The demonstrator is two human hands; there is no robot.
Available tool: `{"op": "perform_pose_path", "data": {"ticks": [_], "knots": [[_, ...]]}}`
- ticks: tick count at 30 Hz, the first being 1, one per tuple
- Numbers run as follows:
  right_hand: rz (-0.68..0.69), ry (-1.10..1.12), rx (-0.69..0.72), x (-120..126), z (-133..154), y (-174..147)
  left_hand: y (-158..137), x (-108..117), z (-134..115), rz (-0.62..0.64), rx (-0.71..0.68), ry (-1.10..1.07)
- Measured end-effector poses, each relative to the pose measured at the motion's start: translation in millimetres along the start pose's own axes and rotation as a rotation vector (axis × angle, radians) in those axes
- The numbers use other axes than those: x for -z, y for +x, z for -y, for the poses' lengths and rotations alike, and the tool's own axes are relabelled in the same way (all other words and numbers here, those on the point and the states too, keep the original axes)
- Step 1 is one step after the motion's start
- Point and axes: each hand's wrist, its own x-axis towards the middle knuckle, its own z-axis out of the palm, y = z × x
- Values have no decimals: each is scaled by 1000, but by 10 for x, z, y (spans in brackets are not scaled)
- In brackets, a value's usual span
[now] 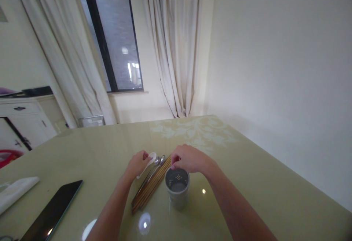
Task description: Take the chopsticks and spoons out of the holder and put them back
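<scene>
My left hand (pixel 139 164) is closed with its fingertips on the bowl of a white spoon (pixel 152 156), whose handle slants toward me over the table. Just right of it lie two metal spoons (pixel 162 158) and a bundle of wooden chopsticks (pixel 154 186), side by side. A grey cylindrical utensil holder (pixel 178 193) stands upright beside the chopsticks, with holes showing in its inner bottom or wall. My right hand (pixel 189 158) bends over its far rim, fingers curled and pinching there; some fingertips are hidden.
The glossy greenish table (pixel 247 197) meets a white wall at the right. On the left lie a dark tablet-like slab (pixel 55 210) and a white object (pixel 18 193). Farther back are a white cabinet (pixel 27 120), curtains (pixel 176 50) and a window (pixel 115 32).
</scene>
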Motion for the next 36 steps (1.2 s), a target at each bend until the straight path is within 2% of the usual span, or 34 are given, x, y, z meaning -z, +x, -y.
{"op": "perform_pose_path", "data": {"ticks": [5, 9, 13, 16, 20, 28, 36], "knots": [[20, 29, 4, 27, -69, -32, -21, -44, -65, 35, -34, 59], [26, 52, 6, 26, -73, -56, -62, 26, -170, 27, -66, 103], [38, 81, 48, 32, -101, -76, -128, 108, -357, -2, -183, 76], [42, 85, 58, 41, -130, -85, -199, 59, -516, 84, -291, 27], [44, 61, 75, 50, -121, -94, -292, -82, -635, 201, -339, 16], [-42, -22, 15, 45, -103, -96, -335, -127, -616, 267, -359, 42], [-100, -89, -32, 29, -100, -89, -275, -151, -536, 262, -352, 110]]}}
